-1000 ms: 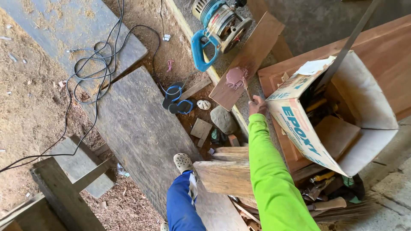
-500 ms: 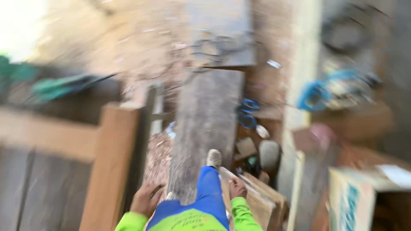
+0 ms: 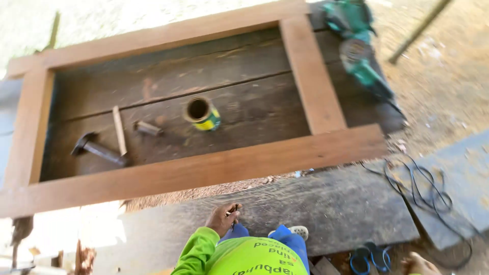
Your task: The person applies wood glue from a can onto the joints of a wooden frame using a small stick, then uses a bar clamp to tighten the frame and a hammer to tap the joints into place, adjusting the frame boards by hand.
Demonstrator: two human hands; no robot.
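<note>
The person's left hand (image 3: 222, 219) is curled closed, knuckles up, with a small dark object (image 3: 233, 216) pinched between the fingertips; what the object is cannot be made out. The hand sits low in the view, just above a grey weathered plank (image 3: 326, 214) and beside the person's blue trouser knee (image 3: 235, 231), at the end of a bright green sleeve (image 3: 196, 250). The right hand (image 3: 420, 265) shows only partly at the bottom right edge, near a pair of blue sandals (image 3: 369, 258); whether it is open or closed cannot be told. Ahead of the left hand lies a large rectangular wooden frame (image 3: 204, 170) on dark boards (image 3: 168, 86). Inside the frame stand or lie an open round tin (image 3: 202, 114) with a yellow and green side, a hammer (image 3: 97, 149), a thin light wooden stick (image 3: 119, 131) touching the hammer's handle, and a short dark cylindrical piece (image 3: 148, 128). A green power tool (image 3: 356, 46) rests at the frame's far right corner. A black cable (image 3: 423, 191) loops over the sawdust-covered ground (image 3: 448, 86) and a second grey plank (image 3: 461, 178) to the right.
</note>
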